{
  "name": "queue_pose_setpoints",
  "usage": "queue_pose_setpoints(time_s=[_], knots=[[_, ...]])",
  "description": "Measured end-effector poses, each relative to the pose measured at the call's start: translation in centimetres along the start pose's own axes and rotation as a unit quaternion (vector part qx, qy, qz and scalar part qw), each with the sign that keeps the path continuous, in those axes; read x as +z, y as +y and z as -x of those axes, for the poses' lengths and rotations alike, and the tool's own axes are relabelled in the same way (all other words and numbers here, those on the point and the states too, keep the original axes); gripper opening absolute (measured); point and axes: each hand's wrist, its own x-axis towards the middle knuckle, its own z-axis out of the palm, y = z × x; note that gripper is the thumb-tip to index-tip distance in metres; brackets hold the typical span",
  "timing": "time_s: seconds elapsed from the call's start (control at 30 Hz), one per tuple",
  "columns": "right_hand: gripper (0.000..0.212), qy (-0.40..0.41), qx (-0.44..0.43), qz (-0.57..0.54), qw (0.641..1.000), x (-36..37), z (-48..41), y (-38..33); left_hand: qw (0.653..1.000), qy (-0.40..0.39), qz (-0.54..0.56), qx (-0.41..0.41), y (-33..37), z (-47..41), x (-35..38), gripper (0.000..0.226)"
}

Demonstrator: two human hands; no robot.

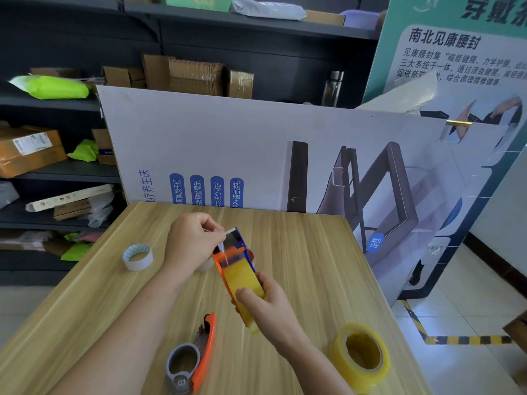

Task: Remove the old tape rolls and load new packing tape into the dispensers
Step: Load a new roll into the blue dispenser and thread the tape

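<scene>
- Head view: the right grip (pixel 265 306) curls round the dispenser (pixel 236 252), loaded with a yellow roll (pixel 245 277), just above the desk (pixel 299 252).
- The left grip (pixel 191 240) pinches the tape end (pixel 229 231) at the dispenser's top.
- On the desk lie a second dispenser (pixel 196 354), a spare roll (pixel 360 354) and an empty core (pixel 137 256).
</scene>
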Motion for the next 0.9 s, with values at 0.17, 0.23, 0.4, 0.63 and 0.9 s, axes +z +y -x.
queue_pose_setpoints(time_s=[0.17, 0.23, 0.4, 0.63, 0.9], knots=[[0.041, -0.002, -0.002, -0.002, 1.000, 0.2, 0.3, -0.1, 0.999, -0.003, -0.030, 0.039, 0.4, -0.5, -0.7, 0.014], [0.043, -0.019, -0.001, -0.001, 1.000, 0.2, 0.4, -0.2, 0.997, -0.017, -0.057, 0.056, 0.7, -0.7, -0.9, 0.017], [0.041, -0.009, 0.012, -0.001, 1.000, 0.1, 0.4, -0.6, 0.992, -0.073, -0.080, 0.062, 1.7, -1.3, -1.7, 0.013], [0.019, -0.006, 0.042, -0.007, 0.999, -0.1, 0.4, -0.8, 0.985, -0.147, -0.071, 0.056, 2.3, -1.9, -2.7, 0.012], [0.039, -0.013, 0.041, -0.018, 0.999, 0.0, 0.2, -1.3, 0.990, -0.134, 0.016, 0.026, 2.7, -2.9, -4.1, 0.011]])
